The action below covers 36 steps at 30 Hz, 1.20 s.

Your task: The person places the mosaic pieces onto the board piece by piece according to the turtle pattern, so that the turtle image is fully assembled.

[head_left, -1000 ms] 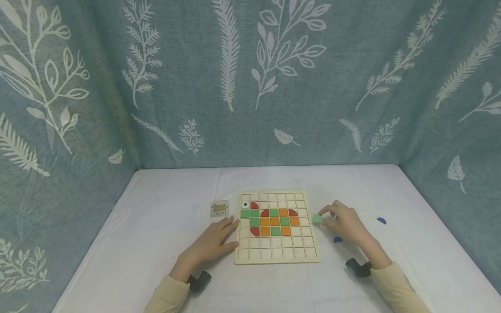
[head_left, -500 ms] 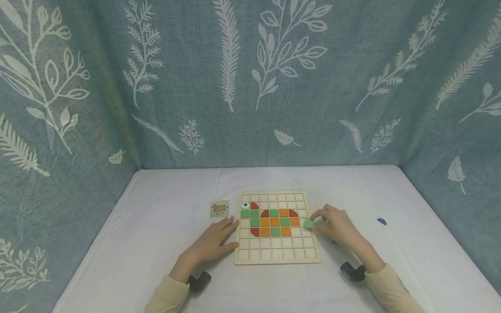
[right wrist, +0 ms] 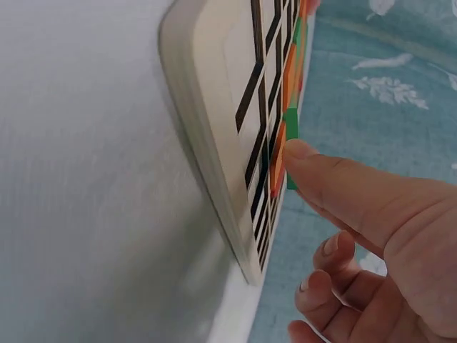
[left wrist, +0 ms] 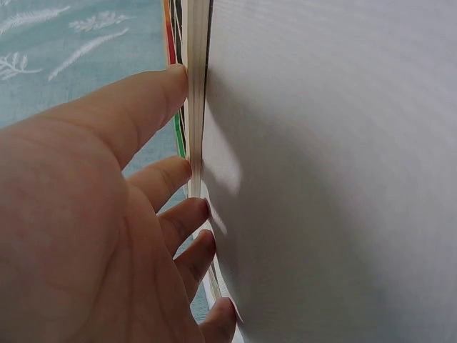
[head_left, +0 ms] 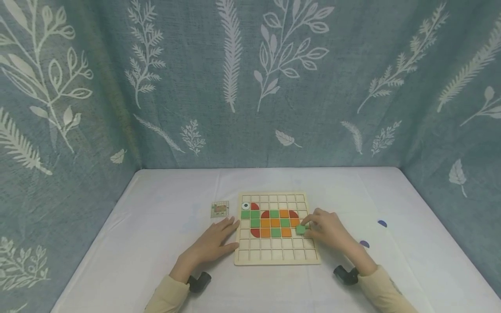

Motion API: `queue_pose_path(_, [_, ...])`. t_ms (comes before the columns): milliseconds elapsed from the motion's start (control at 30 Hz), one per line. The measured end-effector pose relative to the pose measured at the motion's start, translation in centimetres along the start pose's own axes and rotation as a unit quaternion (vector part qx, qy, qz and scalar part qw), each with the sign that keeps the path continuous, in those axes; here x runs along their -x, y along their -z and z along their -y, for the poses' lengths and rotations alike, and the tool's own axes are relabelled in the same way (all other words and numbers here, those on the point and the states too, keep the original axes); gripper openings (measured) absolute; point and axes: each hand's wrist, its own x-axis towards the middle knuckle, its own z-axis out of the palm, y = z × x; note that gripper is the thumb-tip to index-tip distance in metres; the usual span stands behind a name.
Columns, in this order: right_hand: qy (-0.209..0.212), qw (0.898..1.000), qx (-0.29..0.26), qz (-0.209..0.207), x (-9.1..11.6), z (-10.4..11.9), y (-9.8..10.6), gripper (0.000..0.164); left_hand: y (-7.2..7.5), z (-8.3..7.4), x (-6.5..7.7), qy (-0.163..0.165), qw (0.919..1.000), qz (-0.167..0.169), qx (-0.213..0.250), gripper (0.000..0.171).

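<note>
A pale wooden grid board (head_left: 277,256) lies on the white table, its cells partly filled with green, orange and red tiles and a white eye tile (head_left: 245,206). My right hand (head_left: 326,228) pinches a green square tile (head_left: 300,230) between thumb and fingers, over the board's right side beside the orange tiles. In the right wrist view the thumb presses the edge of this green tile (right wrist: 291,125); the fingertips behind it are hidden. My left hand (head_left: 211,241) rests against the board's left edge, fingers straight, and in the left wrist view its fingertips touch the board's side (left wrist: 195,107).
A small pattern card (head_left: 220,209) lies left of the board, near the left fingertips. Two blue half-round tiles, one farther back (head_left: 382,223) and one nearer (head_left: 364,244), lie on the table to the right. A patterned curtain (head_left: 250,130) stands behind the table.
My right hand has moved left with the green tile, from beside the board to over its cells. The nearer blue tile shows again behind the wrist. My left hand stays put.
</note>
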Motion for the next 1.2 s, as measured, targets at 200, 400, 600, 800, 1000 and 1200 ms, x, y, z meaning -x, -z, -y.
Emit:
queue_pose_path(200, [-0.006, 1.0, -0.001, 0.01, -0.2, 0.1, -0.4, 0.021, 0.0, 0.0, 0.0, 0.0, 1.0, 0.003, 0.001, 0.063])
queue_pose_path(400, [-0.009, 1.0, 0.002, 0.02, -0.3, 0.5, -0.6, 0.02, 0.0, -0.1, 0.0, 0.001, 1.0, 0.0, -0.002, 0.063])
queue_pose_path(600, [-0.014, 1.0, 0.006, 0.025, -0.4, 0.9, -0.7, 0.021, 0.1, -0.2, 0.0, 0.0, 1.0, -0.001, 0.0, 0.062])
queue_pose_path(800, [-0.017, 0.999, 0.008, 0.028, -0.4, 1.1, -0.6, 0.021, 0.2, -0.2, 0.0, 0.001, 1.0, -0.002, 0.0, 0.062])
queue_pose_path(1000, [-0.011, 0.999, 0.012, 0.027, -0.3, 1.0, -0.5, 0.022, 0.2, -0.2, 0.0, -0.002, 1.0, 0.0, 0.003, 0.062])
queue_pose_path(1200, [-0.005, 1.0, 0.01, 0.022, -0.2, 0.9, -0.5, 0.02, 0.3, -0.3, 0.0, -0.001, 1.0, 0.002, 0.004, 0.062])
